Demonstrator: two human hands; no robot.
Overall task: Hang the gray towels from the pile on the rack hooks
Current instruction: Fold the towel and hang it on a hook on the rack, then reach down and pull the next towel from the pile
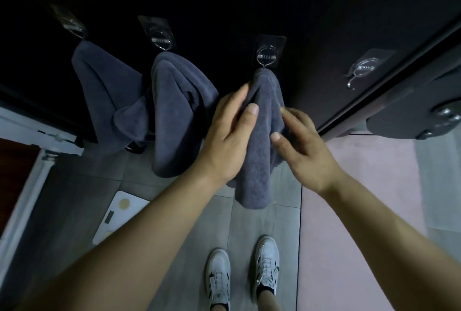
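Note:
Several clear stick-on hooks line a dark wall. A gray towel [259, 161] hangs from the third hook [266, 57]. My left hand [224, 141] grips its left side, thumb across the front. My right hand [304, 148] touches its right edge with thumb and fingers loosely bent. Two more gray towels hang to the left: one [179, 111] from the second hook [159, 38], another [104, 91] from the first hook [71, 24]. The fourth hook [361, 68] at the right is bare. No towel pile is in view.
A dark door edge with a metal handle [444, 116] stands at the right. Below are gray floor tiles, a pink mat [361, 210], a white bathroom scale [117, 213] and my white sneakers [242, 275]. A white frame [30, 185] runs along the left.

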